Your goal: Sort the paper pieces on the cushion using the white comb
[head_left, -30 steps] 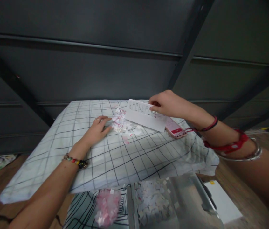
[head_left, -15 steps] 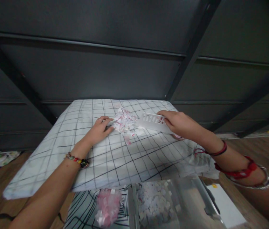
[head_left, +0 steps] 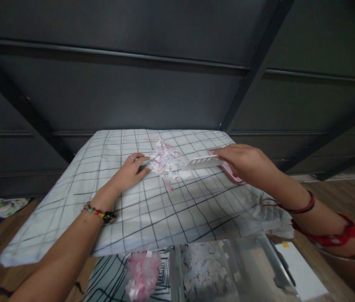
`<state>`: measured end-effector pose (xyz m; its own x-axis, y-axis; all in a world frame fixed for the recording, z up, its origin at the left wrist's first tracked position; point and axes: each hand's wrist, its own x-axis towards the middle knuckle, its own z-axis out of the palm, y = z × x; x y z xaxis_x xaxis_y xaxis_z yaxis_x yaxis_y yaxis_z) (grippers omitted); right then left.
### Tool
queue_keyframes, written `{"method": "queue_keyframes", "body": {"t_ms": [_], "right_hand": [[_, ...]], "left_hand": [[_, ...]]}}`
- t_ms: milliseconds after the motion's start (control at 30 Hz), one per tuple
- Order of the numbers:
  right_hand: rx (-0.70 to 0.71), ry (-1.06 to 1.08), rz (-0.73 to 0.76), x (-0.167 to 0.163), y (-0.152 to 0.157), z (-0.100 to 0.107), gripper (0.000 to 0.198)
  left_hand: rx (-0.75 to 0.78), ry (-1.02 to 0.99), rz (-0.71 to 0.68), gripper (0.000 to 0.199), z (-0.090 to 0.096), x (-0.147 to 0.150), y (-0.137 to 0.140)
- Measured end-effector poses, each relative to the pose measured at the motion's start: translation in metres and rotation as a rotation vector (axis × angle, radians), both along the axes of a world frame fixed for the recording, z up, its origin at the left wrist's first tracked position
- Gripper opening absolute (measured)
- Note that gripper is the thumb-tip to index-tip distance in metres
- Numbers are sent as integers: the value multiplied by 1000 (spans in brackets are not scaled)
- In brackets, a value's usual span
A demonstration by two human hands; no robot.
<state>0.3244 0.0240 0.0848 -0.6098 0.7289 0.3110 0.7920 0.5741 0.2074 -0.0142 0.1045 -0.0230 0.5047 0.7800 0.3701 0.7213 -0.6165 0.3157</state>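
L hand (head_left: 131, 173), loosely spread, is touching paper scraps (head_left: 164, 157) mid-frame; R hand (head_left: 244, 160) is gripping white slotted strip (head_left: 203, 163), ctr-right.

Have L arm (head_left: 70, 247) angled in fr. 8 o'clock, L hand (head_left: 130, 171) palm-down approx 9, thumb (head_left: 142, 172) spread fr. fingers (head_left: 142, 159). Have R arm (head_left: 322, 222) angled in fr. 4 o'clock, R hand (head_left: 243, 159) back-up approx 3, curled.
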Motion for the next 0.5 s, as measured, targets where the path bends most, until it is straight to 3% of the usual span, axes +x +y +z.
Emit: {"method": "queue_keyframes", "body": {"t_ms": [167, 500], "right_hand": [[51, 24, -5, -1, -8, -5, 30], [24, -22, 42, -53, -18, -14, 31]], "left_hand": [[-4, 5, -11, 40, 1, 1, -1], [-14, 20, -12, 38, 2, -2, -1]]}}
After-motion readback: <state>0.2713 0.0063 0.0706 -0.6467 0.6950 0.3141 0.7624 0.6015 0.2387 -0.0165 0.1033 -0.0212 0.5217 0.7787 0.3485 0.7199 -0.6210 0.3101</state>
